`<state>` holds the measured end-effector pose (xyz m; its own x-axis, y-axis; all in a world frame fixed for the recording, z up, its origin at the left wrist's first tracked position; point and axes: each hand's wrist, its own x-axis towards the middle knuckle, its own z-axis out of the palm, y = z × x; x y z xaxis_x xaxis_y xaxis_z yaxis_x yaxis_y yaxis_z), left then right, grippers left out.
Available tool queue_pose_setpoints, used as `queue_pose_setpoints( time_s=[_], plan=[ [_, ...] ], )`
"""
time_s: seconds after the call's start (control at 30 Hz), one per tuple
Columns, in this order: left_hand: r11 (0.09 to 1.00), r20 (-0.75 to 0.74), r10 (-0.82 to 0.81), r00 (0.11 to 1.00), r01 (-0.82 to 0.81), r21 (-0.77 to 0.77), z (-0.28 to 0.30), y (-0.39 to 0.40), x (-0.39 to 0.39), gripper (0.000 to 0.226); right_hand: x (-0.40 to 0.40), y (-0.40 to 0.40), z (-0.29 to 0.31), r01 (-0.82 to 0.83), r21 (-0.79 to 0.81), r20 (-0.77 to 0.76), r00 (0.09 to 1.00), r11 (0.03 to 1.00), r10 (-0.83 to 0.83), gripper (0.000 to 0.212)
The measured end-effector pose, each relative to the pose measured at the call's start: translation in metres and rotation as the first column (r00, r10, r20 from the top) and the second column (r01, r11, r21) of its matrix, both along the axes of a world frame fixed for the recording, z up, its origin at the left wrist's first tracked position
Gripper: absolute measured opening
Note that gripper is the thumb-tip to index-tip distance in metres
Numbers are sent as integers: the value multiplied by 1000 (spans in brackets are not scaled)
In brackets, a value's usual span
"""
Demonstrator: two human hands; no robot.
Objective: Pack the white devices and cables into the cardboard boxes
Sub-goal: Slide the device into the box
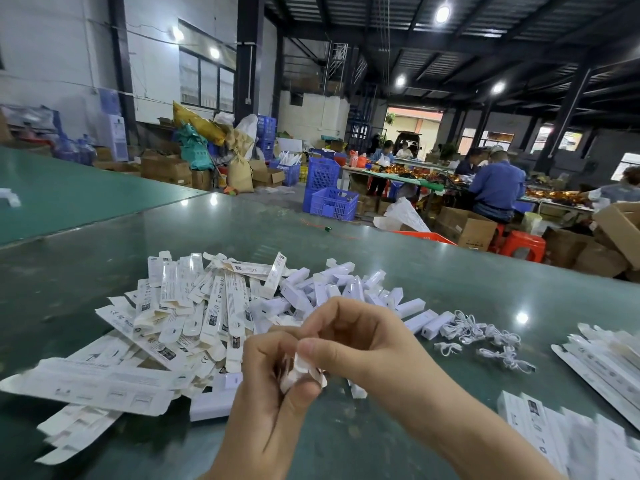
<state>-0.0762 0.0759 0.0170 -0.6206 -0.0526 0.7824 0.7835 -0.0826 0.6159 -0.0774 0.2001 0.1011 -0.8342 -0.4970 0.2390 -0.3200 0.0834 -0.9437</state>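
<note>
Here, a small white item [302, 370] pinched between left hand [273, 375] and right hand [349, 341].

Glossy green counter [398, 271] mirrors ceiling lamps | flat boxes [194, 317] of printed white card, matt | devices [429, 323] smooth white plastic | crates [332, 202] blue plastic lattice

Head view, down over green table [450, 271]

Small white item [304, 370] pinched between left hand [273, 372] and right hand [349, 337]: mostly hidden by fingers, kind unclear. Flat boxes [568, 431] at 4 o'clock blurred, cut by frame edge. Print on carton pile [180, 323] at 9 o'clock unreadable.
</note>
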Motion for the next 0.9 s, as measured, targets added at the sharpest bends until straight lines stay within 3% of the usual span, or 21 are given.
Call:
queue_pose_setpoints(
  time_s=[0.13,0.3,0.73,0.9],
  plan=[
    [996,41,12,999,-8,-94,-7,-4,-2,40,-1,-1,1,27,68,-15,1000,997,-26,12],
    [991,125,105,987,-94,-91,-17,-2,-8,59,-3,-2,1,64,138,18,998,988,-67,14],
    [995,98,42,994,-33,-91,-17,-3,-6,46,-3,-4,11,93,300,47,993,949,-112,8],
    [1000,51,16,999,-16,-13,-10,-1,-7,41,-2,-5,11,80,290,74,992,954,-106,22]
  ],
)
